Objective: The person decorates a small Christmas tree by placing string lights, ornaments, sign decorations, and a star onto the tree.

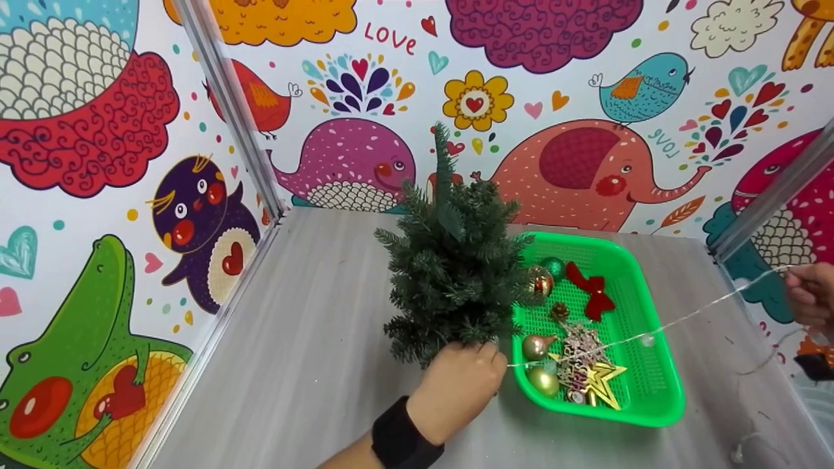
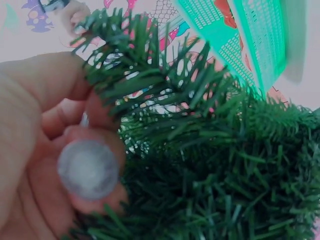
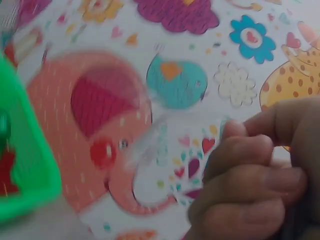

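A small green artificial Christmas tree (image 1: 456, 267) stands upright near the middle of the table. My left hand (image 1: 459, 384) is at its lower front branches and pinches one end of a thin clear light string (image 1: 704, 311). In the left wrist view a round translucent bulb (image 2: 88, 169) of the string rests against the curled fingers, beside the needles. At the right edge, my right hand (image 1: 811, 294) pinches the string farther along, fingers curled in the right wrist view. The string stretches taut between both hands, above the basket. Its loose part hangs below the right hand.
A green plastic basket (image 1: 671, 397) right of the tree holds baubles, a red bow (image 1: 594, 294), a pine cone (image 1: 560, 312), a gold star (image 1: 606, 383) and glittery pieces. Walls with cartoon animals and metal corner posts (image 1: 225, 98) enclose the grey table (image 1: 293, 326).
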`<state>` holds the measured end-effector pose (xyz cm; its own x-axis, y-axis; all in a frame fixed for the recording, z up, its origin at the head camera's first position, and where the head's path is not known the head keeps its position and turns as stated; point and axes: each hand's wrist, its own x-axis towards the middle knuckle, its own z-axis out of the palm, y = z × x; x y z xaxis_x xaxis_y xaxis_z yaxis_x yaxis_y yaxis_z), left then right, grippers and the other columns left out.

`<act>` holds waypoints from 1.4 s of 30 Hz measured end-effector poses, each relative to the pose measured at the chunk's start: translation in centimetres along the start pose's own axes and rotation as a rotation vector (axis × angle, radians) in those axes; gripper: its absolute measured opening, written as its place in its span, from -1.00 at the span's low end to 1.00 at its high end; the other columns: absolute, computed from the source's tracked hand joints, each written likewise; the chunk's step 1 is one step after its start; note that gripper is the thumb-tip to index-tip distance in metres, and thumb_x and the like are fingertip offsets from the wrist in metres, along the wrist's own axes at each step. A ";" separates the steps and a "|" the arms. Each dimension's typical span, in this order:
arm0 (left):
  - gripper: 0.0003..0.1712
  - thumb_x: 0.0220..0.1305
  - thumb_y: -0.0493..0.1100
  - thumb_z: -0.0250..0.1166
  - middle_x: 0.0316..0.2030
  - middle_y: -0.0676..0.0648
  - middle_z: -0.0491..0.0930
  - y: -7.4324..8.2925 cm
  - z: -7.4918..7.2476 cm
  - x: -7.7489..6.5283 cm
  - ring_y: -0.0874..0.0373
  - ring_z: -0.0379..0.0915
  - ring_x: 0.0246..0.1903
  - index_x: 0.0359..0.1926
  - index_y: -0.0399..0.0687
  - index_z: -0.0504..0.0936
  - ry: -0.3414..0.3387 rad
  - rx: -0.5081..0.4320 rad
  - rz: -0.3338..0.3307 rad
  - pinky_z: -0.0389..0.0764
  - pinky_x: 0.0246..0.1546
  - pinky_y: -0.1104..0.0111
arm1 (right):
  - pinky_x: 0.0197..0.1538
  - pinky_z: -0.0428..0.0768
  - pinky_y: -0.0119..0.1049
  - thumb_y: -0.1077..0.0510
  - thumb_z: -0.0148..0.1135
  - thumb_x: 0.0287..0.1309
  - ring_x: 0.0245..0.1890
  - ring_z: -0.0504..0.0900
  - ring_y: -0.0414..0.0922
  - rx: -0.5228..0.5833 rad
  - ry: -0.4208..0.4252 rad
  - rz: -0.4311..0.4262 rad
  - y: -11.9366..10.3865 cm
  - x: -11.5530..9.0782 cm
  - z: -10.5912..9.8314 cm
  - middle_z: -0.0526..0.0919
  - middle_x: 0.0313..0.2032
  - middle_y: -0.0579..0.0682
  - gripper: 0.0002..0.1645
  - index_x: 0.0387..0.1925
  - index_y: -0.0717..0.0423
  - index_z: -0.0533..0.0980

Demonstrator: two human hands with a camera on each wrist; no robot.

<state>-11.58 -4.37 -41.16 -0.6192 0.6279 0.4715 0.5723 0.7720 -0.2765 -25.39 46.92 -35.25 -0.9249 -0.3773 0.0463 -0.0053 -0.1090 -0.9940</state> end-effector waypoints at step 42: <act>-0.83 0.29 -0.28 0.14 -0.58 -0.10 0.54 -16.7 -5.0 0.1 0.17 0.42 -0.58 -0.35 -0.34 0.58 1.005 -0.688 -0.335 0.48 -0.43 0.55 | -0.63 -0.04 -0.26 -0.05 0.19 0.24 -0.72 0.04 -0.11 -0.220 0.058 -0.030 -12.6 18.0 22.1 0.42 -0.48 0.00 -0.40 0.25 0.11 0.42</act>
<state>-18.49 -17.69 -32.29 -0.2793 -0.1730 0.9445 0.8147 0.4778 0.3285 -33.58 21.15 -19.71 -0.9433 -0.3230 0.0770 -0.1104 0.0862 -0.9901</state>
